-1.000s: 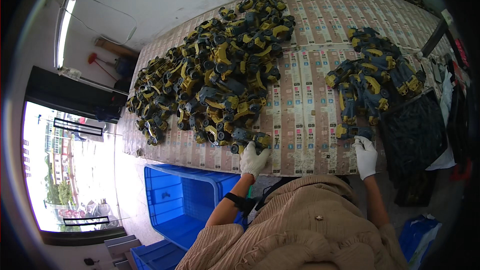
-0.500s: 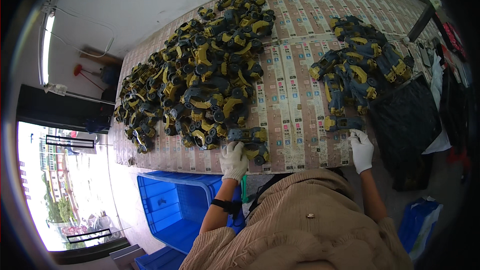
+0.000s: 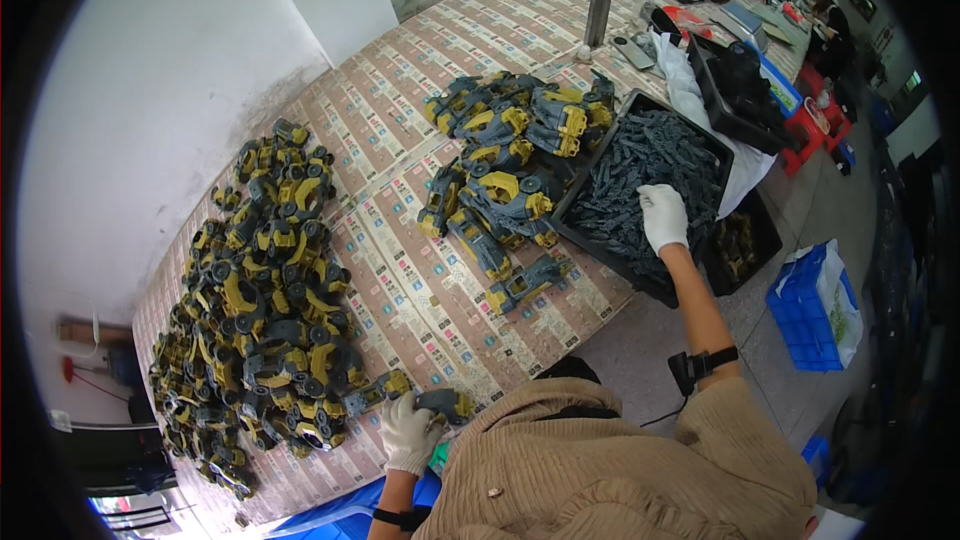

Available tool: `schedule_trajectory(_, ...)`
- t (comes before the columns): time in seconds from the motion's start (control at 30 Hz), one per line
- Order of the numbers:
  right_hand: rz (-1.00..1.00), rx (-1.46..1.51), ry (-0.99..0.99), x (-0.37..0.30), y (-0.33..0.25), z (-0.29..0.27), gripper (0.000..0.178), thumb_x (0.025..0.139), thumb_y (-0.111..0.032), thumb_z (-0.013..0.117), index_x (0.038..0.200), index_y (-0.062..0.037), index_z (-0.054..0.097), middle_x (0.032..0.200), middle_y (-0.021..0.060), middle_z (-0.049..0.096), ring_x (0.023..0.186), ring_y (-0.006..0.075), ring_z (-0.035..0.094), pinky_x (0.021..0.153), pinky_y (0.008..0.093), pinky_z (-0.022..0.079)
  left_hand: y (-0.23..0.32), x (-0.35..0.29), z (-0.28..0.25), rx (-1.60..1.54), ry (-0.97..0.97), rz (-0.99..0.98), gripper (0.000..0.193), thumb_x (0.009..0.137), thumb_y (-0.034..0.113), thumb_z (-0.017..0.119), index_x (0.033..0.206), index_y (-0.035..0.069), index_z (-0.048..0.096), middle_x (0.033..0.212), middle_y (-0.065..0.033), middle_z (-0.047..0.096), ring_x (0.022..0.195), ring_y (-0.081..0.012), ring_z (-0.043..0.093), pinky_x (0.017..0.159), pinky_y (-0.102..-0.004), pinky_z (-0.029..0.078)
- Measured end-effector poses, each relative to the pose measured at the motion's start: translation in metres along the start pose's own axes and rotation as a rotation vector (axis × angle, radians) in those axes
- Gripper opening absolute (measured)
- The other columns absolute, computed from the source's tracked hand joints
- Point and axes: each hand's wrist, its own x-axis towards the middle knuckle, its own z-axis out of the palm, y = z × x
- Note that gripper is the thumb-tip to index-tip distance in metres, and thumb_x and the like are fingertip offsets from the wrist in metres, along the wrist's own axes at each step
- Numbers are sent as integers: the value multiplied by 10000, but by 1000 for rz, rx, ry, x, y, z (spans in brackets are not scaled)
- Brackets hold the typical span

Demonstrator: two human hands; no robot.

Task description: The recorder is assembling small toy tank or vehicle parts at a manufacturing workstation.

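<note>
My left hand, in a white glove, is at the table's near edge with its fingers closed round a grey and yellow toy car. Another toy car lies just beyond those fingers. My right hand, also gloved, reaches over a black tray heaped with small dark grey plastic parts. Its fingers are bent together at the parts; whether one is between them is hidden. A single toy car lies left of the tray, below a smaller pile of cars.
A large heap of toy cars covers the table's left side. Beyond the tray stand a metal post, a white bag and another black tray. Blue crates and red stools are on the floor. A person sits far right.
The view has turned to the right. My right hand has left the single toy car and moved to the tray of grey parts. My left hand stays at its car.
</note>
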Motion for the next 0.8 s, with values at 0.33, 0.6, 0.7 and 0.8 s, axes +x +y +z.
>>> schedule_trajectory(0.33,-234,-296,-472,48,-38,41,241,821,-91,648,1007,-141,794,1077,161,691,1014,352,673,887,425,563,24,74,-18,-179,-167,-229,636,714,432,818,1233,110,638,1204,-184,610,1016,-370,659,884,-477,534)
schedule_trajectory(0.6,-318,-483,-676,67,-51,43,216,812,-87,654,989,-113,776,1109,155,714,1089,341,688,898,451,578,43,83,-23,18,-401,-107,564,710,488,795,1142,138,698,1163,-116,620,1083,-327,626,1001,-472,483)
schedule_trajectory(0.7,-367,-583,-761,76,-58,44,228,783,-123,696,992,-121,789,1120,155,723,1073,345,701,884,455,585,38,81,-2,-54,-194,-127,528,697,435,809,1108,122,700,1176,-104,602,1156,-339,559,1068,-483,413)
schedule_trajectory(0.8,-343,-631,-830,82,-63,45,290,772,-193,750,1054,-155,806,1193,171,692,1103,359,671,937,411,561,39,91,0,-226,-71,-227,566,674,365,836,1153,112,673,1266,-126,564,1232,-380,511,1111,-468,383)
